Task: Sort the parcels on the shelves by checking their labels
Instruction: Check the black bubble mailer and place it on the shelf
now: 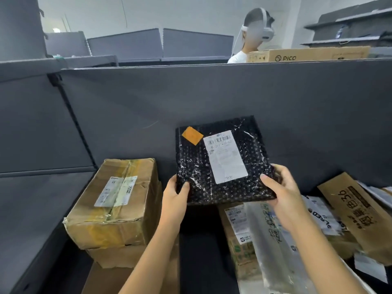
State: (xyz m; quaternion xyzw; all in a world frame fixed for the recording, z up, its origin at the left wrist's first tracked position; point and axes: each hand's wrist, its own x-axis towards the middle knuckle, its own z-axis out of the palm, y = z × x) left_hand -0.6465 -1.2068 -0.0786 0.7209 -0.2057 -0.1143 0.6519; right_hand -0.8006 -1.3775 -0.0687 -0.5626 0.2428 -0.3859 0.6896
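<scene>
The black bubble-wrapped parcel [252, 145] is held up in front of the grey partition wall [212, 98], its face tilted toward the camera. A white shipping label [226, 157] sits on that face, and an orange sticker [192, 135] lies near its upper left corner. The left hand [175, 196] grips the parcel's lower left corner, thumb on the front, fingers curled behind. The right hand [280, 192] grips the lower right corner the same way. Below and left of the parcel, 2 taped cardboard boxes [114, 202] are stacked. Directly below it lies a clear plastic bag [269, 236] with handwriting; below and right of it lies a brown printed carton [358, 213]. Above the parcel, beyond the wall, a person in a headset [254, 32] stands by a PICO carton [307, 54].
</scene>
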